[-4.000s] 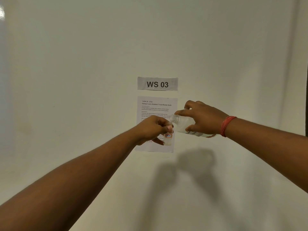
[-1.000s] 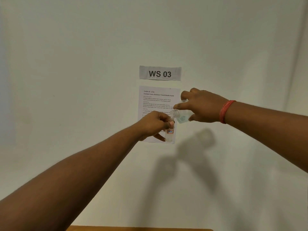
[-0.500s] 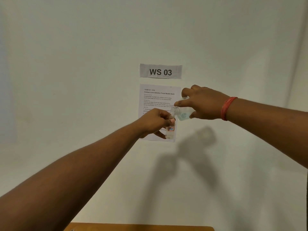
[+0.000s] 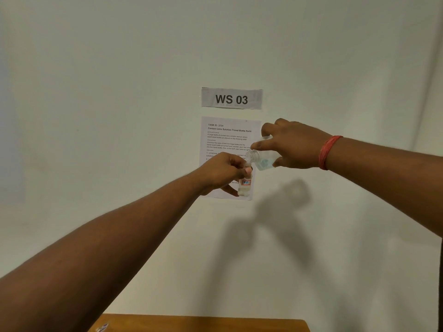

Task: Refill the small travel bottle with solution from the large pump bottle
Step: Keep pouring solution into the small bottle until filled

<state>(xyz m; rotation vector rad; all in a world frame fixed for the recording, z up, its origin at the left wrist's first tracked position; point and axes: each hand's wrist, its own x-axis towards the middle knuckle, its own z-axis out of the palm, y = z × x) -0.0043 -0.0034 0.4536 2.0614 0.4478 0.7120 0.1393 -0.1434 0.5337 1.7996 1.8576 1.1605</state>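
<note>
Both arms are stretched out in front of a white wall. My left hand [image 4: 221, 173] grips the small travel bottle [image 4: 245, 185] upright; it is clear, with a red and blue label and no cap. My right hand [image 4: 293, 146] holds the large clear bottle [image 4: 262, 160] tipped to the left, its open threaded neck right above the small bottle's mouth. A little pale blue liquid lies in the large bottle near its neck. No pump or cap is in view.
A paper sign reading "WS 03" [image 4: 231, 98] and a printed task sheet [image 4: 227, 137] hang on the wall behind the hands. A wooden table edge [image 4: 203, 323] shows at the bottom, with a small object [image 4: 102, 327] at its left end.
The large bottle has tipped steeper since four seconds ago, and more of the table has come into view. In the last half second the hands have held almost still.
</note>
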